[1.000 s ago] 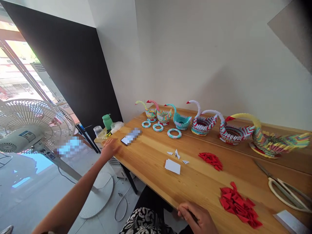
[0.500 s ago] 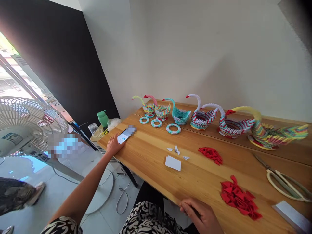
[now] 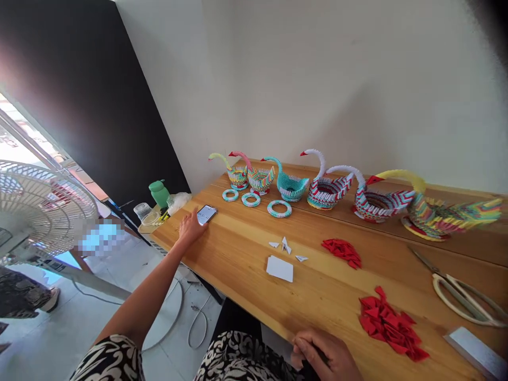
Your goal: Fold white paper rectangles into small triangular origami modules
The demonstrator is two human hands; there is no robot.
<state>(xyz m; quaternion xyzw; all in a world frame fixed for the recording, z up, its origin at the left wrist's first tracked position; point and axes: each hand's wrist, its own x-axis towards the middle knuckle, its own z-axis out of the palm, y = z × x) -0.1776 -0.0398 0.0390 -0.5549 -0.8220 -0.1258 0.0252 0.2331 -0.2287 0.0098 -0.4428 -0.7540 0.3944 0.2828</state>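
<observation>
At the table's left end my left hand (image 3: pixel 191 227) grips the near edge of a smartphone (image 3: pixel 206 214), its screen lit and facing up. Near the front edge rests my right hand (image 3: pixel 325 352), fingers curled in a loose fist with nothing visible in it. Between the hands lie a stack of white paper cards (image 3: pixel 280 268) and several small folded white paper pieces (image 3: pixel 286 245). Right of these are two piles of red folded paper, a smaller pile (image 3: pixel 342 252) farther back and a larger pile (image 3: pixel 391 324) closer to my right hand.
Several folded-paper swans (image 3: pixel 292 186) line the back, with paper rings (image 3: pixel 279 208) before them. Large scissors (image 3: pixel 456 291) and a white block (image 3: pixel 478 346) lie at right. A fan (image 3: pixel 43 211) stands left, near a green bottle (image 3: pixel 159 193). Another person's leg (image 3: pixel 24 293) shows.
My left hand and the phone have shifted slightly away from me along the table, and the phone's screen shows a different picture. My right hand stays put. The view has turned slightly.
</observation>
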